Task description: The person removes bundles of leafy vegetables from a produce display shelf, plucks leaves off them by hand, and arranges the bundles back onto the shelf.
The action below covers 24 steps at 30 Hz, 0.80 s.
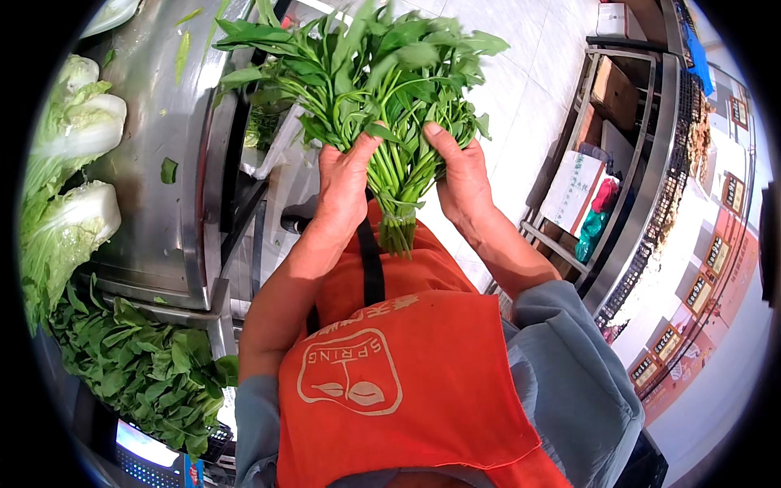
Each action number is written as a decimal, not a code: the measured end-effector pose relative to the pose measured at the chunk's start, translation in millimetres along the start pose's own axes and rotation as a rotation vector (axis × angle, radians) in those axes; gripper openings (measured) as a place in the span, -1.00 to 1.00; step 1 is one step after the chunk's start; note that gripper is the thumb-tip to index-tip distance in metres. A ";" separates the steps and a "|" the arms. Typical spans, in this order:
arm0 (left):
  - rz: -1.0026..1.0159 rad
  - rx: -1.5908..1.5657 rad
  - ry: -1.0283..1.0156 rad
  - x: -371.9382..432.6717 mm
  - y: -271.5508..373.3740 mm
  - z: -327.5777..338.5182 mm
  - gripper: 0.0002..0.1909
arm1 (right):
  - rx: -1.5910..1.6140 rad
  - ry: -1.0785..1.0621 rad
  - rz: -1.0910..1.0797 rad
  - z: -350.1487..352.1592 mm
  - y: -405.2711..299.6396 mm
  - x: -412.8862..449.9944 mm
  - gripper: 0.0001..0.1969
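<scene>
A bunch of leafy greens with long green stems [390,91], possibly water spinach, is held up before my red apron. Its leaves spread away from me, and the cut stem ends point back towards my waist. A band appears to gather the lower stems. My left hand [345,180] grips the bunch from the left, thumb along the stems. On the other side my right hand [464,174] holds it the same way, thumb on top. The fingers of both hands are mostly hidden under the leaves.
Left of me stands a stainless steel counter [143,232] with loose leaf scraps and napa cabbages [91,210]. A pile of dark leafy greens [140,366] lies nearer. At right, a metal rack [662,177] holds cardboard boxes [573,189] below. Below the counter edge sits a white container [274,143].
</scene>
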<state>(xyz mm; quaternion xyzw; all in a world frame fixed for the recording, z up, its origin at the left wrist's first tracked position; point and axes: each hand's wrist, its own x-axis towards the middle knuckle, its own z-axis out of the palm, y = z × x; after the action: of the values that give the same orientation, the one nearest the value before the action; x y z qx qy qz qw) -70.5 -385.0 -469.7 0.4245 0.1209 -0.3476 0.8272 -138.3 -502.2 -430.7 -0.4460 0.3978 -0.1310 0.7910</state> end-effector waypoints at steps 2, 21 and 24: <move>-0.023 -0.041 0.046 -0.1 -4.0 -1.7 -0.72 | 0.037 0.016 0.059 -5.4 2.0 3.4 -0.78; -0.187 -0.078 0.138 14.2 -2.1 -4.6 -0.66 | 0.019 0.000 0.249 -29.1 8.6 12.2 -0.58; -0.126 -0.163 0.198 15.2 -0.8 -4.3 -0.65 | -0.172 -0.101 0.300 -32.6 7.2 -10.7 -0.51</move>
<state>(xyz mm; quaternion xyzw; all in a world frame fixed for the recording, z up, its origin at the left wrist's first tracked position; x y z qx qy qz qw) -59.6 -389.1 -480.3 0.3798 0.2562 -0.3446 0.8194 -170.6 -511.7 -440.3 -0.4536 0.4296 0.0455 0.7795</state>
